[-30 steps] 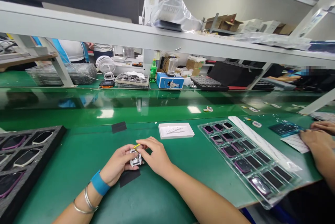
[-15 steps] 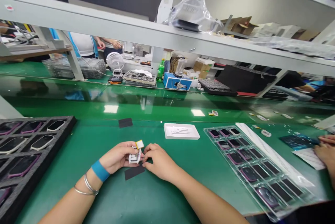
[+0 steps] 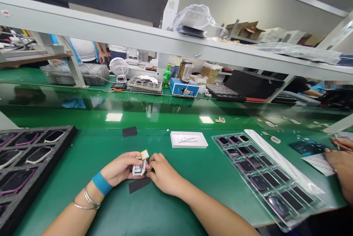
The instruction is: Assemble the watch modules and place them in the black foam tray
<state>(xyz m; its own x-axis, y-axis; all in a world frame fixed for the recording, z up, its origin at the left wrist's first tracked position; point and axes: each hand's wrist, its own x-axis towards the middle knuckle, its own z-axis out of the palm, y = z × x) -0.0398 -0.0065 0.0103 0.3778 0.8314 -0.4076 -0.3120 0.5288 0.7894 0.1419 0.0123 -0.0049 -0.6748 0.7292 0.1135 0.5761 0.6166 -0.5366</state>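
My left hand [image 3: 121,168] grips a small white device [image 3: 138,169] with a yellow-edged flap [image 3: 144,154] standing up from its top. My right hand [image 3: 162,173] has its fingers pinched against the right side of the same device. Both hands rest low over the green table [image 3: 82,162], just above a small black pad [image 3: 139,185]. A blue band and metal bangles circle my left wrist.
A black foam tray [image 3: 30,166] of oval devices lies at the left. A clear tray [image 3: 264,177] of dark devices lies at the right, a white tray [image 3: 188,139] ahead. Another person's hands [image 3: 340,158] work at the far right. A shelf beam [image 3: 165,41] crosses overhead.
A second ago my right fingers pinched the yellow-edged flap; now it stands free and they sit at the device's right side. My view has also shifted.
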